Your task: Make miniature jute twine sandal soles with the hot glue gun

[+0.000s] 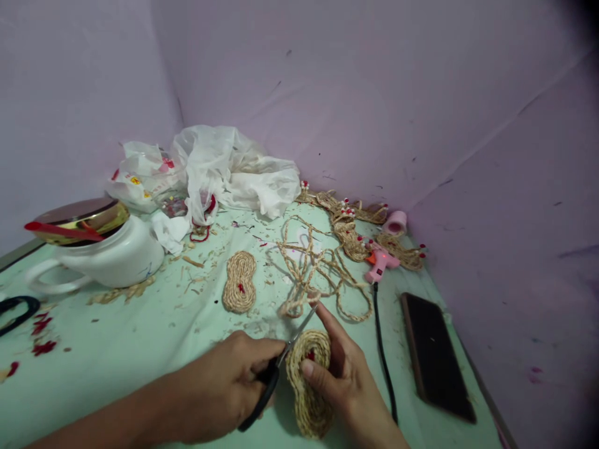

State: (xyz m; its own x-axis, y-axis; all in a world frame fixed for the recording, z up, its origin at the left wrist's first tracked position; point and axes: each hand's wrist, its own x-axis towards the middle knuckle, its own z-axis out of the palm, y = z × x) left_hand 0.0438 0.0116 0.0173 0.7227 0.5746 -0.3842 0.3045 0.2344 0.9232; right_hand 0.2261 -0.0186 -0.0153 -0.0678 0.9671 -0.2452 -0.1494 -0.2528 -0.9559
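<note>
My left hand [229, 380] is closed around the black handles of a pair of scissors [294, 340], whose blades point up and to the right. In my right hand [349, 380] is a braided straw sole [311, 408], shaped like a figure eight with a red spot near its middle. My right thumb presses on its face, and the index finger reaches up by the scissor tips, beside the end of a straw braid [296, 307]. A similar braided sole [240, 282] lies flat on the table beyond my left hand.
Loose braid [346, 305] tangles mid-table. At right are a pink glue gun [381, 265] with a black cord [382, 349], and a dark phone [437, 355]. Several braided pieces [350, 240] line the wall. A white pot [126, 252] and plastic bags [234, 174] stand left and behind.
</note>
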